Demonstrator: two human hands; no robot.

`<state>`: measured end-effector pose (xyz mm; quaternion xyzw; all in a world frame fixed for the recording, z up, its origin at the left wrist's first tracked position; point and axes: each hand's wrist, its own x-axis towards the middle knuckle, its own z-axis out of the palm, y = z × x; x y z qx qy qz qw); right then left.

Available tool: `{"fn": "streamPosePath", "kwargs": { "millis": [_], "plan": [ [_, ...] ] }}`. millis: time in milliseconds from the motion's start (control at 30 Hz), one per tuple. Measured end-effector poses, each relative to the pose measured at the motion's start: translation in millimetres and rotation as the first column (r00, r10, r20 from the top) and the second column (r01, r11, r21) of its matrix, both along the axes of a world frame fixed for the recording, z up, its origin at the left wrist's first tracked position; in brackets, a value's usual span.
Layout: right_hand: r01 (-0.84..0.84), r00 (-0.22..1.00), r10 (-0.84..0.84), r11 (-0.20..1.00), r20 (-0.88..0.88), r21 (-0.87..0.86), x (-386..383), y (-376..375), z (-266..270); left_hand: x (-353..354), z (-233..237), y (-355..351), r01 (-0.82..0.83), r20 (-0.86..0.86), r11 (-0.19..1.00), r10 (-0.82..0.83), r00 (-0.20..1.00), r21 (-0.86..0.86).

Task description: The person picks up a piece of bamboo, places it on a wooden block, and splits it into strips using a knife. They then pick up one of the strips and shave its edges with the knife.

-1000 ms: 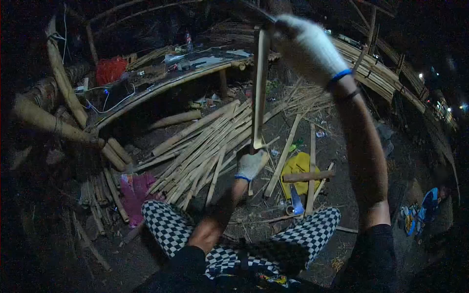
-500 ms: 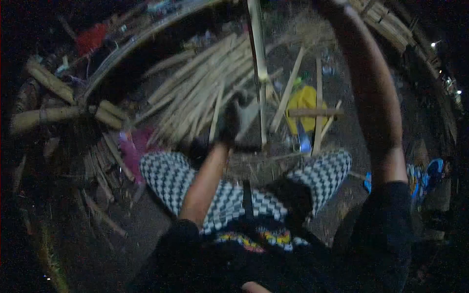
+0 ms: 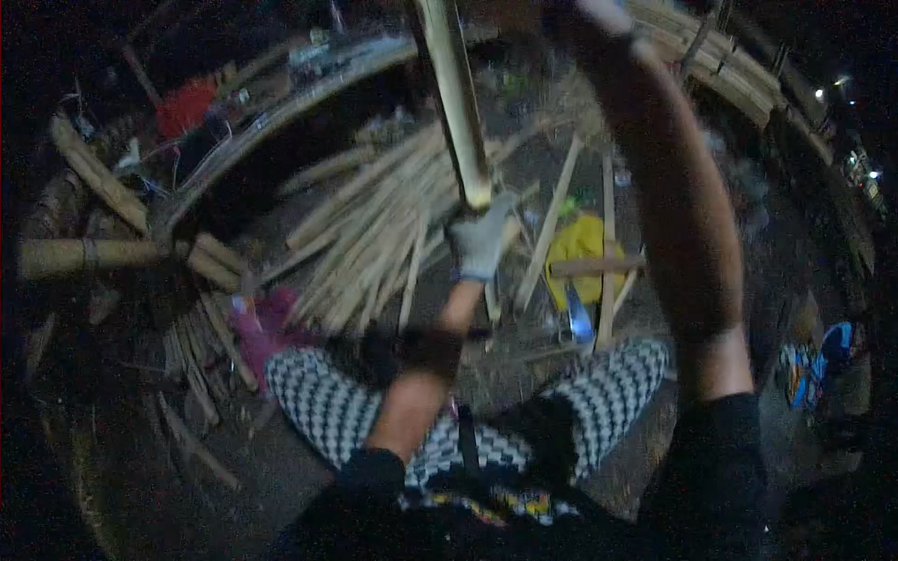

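Observation:
A long split bamboo pole runs down from the top edge, its pale cut end at mid-view. My left hand, in a light glove, is closed at that lower end, the fingers partly blurred. My right hand is raised at the top edge, where a pale glove shows but the fingers are hidden. Under and beside my left hand lies a narrow strip. Left of it, many split bamboo strips are heaped on the ground.
A yellow cloth lies right of centre with wood pieces across it. Thick bamboo poles stand at the left, near a magenta cloth. A red item is at the upper left, and blue items are at the right.
My left hand has moved right and forward to the pole's lower end. The pole's upper part has shifted left. My right forearm has moved a little left, still raised.

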<state>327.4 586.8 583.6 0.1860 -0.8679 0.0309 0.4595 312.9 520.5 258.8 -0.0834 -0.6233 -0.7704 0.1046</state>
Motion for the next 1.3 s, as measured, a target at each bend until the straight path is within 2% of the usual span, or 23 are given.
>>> {"fn": "streamPosePath", "kwargs": {
  "millis": [100, 167, 267, 333, 400, 467, 500, 567, 600, 733, 800, 867, 900, 933, 967, 1033, 1067, 1100, 1133, 1167, 1200, 1233, 1300],
  "plan": [
    [0.03, 0.99, -0.029, 1.0, 0.137, -0.008, -7, 11, -9, 11, 5, -12, 0.04, -0.012, 0.999, -0.04, 0.999, 0.029],
    [-0.1, 0.98, 0.139, 0.963, 0.142, -0.25, -6, 22, -22, -22, -47, -15, 0.028, 0.097, 0.938, 0.006, 0.995, -0.345],
    [-0.087, 0.953, 0.159, 0.959, 0.258, -0.269, 9, 41, -19, -10, -36, -31, 0.208, -0.006, 0.925, -0.221, 0.975, -0.32],
    [-0.09, 0.853, 0.248, 0.937, 0.459, -0.338, 23, 46, -5, -31, -79, -40, 0.306, -0.142, 0.929, -0.338, 0.931, -0.208],
    [-0.109, 0.873, 0.24, 0.944, 0.424, -0.311, 24, 46, -4, -27, -71, -38, 0.09, -0.413, 0.927, -0.248, 0.877, -0.364],
    [-0.123, 0.909, 0.218, 0.955, 0.356, -0.27, 19, 44, -13, -6, -42, -31, 0.199, 0.093, 0.881, -0.176, 0.98, -0.428],
    [-0.125, 0.927, 0.205, 0.959, 0.314, -0.256, 14, 41, -17, -5, -43, -23, 0.2, 0.1, 0.881, -0.173, 0.98, -0.428],
    [-0.01, 0.982, 0.034, 0.992, 0.186, -0.128, 8, 30, -19, -3, -36, -8, -0.163, -0.01, 0.912, 0.171, 0.985, -0.376],
    [0.084, 0.952, -0.039, 0.987, 0.304, -0.137, 17, 23, -11, 0, -31, -11, -0.089, 0.049, 0.941, 0.111, 0.993, -0.327],
    [0.036, 0.977, 0.006, 0.981, 0.215, -0.188, 7, 29, -17, 14, 3, -34, 0.097, 0.215, 0.867, 0.013, 0.977, -0.49],
    [0.034, 0.966, 0.017, 0.981, 0.26, -0.192, 12, 34, -13, 4, 17, -53, 0.002, -0.167, 0.842, -0.109, 0.98, -0.539],
    [0.067, 0.919, 0.028, 0.972, 0.392, -0.226, 21, 34, -2, -22, 18, -69, -0.255, -0.544, 0.803, -0.1, 0.833, -0.538],
    [0.069, 0.922, 0.023, 0.972, 0.385, -0.224, 25, 36, 3, -27, 69, -80, -0.337, -0.65, 0.852, -0.006, 0.76, -0.401],
    [0.015, 0.907, 0.076, 0.977, 0.413, -0.213, 29, 38, 5, -16, 140, -83, -0.382, -0.585, 0.861, 0.128, 0.801, -0.336],
    [-0.039, 0.887, 0.128, 0.978, 0.443, -0.204, 31, 42, 7, -32, 185, -98, -0.471, -0.788, 0.83, 0.065, 0.613, -0.298],
    [-0.145, 0.937, 0.167, 0.985, 0.306, -0.094, 20, 54, 11, -36, 283, -116, -0.874, -0.992, 0.47, -0.078, 0.096, -0.121],
    [-0.155, 0.899, 0.176, 0.984, 0.402, -0.085, 26, 54, 20, -42, 318, -120, -0.949, -0.966, 0.309, -0.257, -0.024, -0.058],
    [-0.166, 0.852, 0.183, 0.983, 0.491, -0.078, 30, 56, 27, -50, 343, -124, -0.959, -0.891, 0.247, -0.454, 0.011, -0.138],
    [-0.279, 0.884, 0.244, 0.96, 0.398, 0.031, 3, 74, 24, -54, 361, -121, -0.86, -0.765, 0.118, -0.528, 0.369, -0.496],
    [-0.28, 0.89, 0.246, 0.96, 0.385, 0.033, 8, 72, 32, -55, 377, -119, -0.63, -0.514, -0.031, -0.547, 0.661, -0.776],
    [-0.151, 0.877, 0.114, 0.988, 0.467, 0.042, 19, 68, 42, -53, 375, -119, -0.632, -0.567, 0.132, -0.606, 0.558, -0.764],
    [-0.022, 0.836, -0.015, 0.998, 0.548, 0.061, 25, 65, 47, -53, 378, -119, -0.637, -0.568, 0.128, -0.607, 0.556, -0.76],
    [0.05, 0.804, -0.042, 0.999, 0.593, 0.003, 3, 74, 42, -46, 382, -115, -0.446, -0.387, -0.005, -0.486, 0.784, -0.895]
  ]
}}
